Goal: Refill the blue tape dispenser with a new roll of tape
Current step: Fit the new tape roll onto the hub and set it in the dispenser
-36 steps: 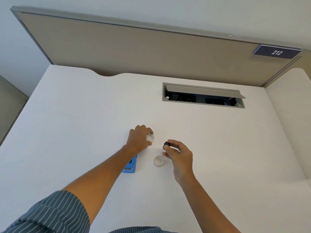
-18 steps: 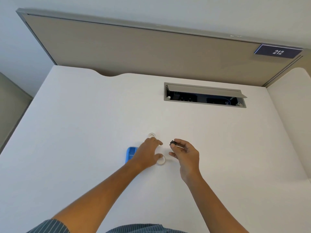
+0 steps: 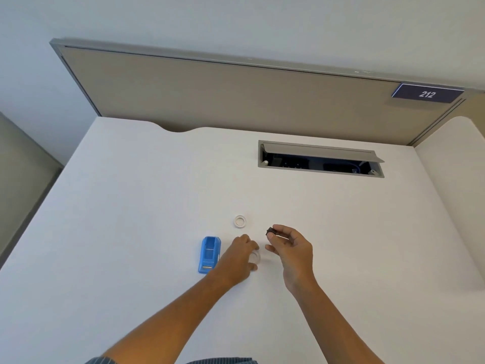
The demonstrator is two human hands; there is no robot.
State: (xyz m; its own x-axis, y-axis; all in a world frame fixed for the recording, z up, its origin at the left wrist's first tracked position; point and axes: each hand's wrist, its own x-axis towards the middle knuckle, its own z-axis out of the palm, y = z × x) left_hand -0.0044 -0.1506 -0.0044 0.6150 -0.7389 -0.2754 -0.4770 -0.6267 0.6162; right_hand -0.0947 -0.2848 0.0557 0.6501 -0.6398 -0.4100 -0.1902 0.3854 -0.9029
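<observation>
The broad white laminate worktop (image 3: 131,206) carries everything, with a grey rectangular cable hatch (image 3: 320,160) set into it at about one o'clock from the centre and standing open. The blue plastic tape dispenser (image 3: 209,254) lies at roughly nine o'clock from the hands, close beside the left wrist, its open cavity facing up and seemingly without a roll; its long axis runs from six to twelve o'clock, with what appears to be the cutter end toward six, nearest the person. The left hand (image 3: 240,258) is curled down over a pale ring-shaped roll of tape (image 3: 255,256) on the worktop, thumb and fingers closing round its rim. The right hand (image 3: 291,248) is held just above the surface, a small black plastic hub (image 3: 270,230) being pinched between thumb and forefinger. A second white ring (image 3: 240,222), probably the spent core, lies alone at twelve o'clock. The hub could be dropped if the pinch loosens, and the two similar rings could be confused, so that the dispenser might be reloaded with the wrong one.
</observation>
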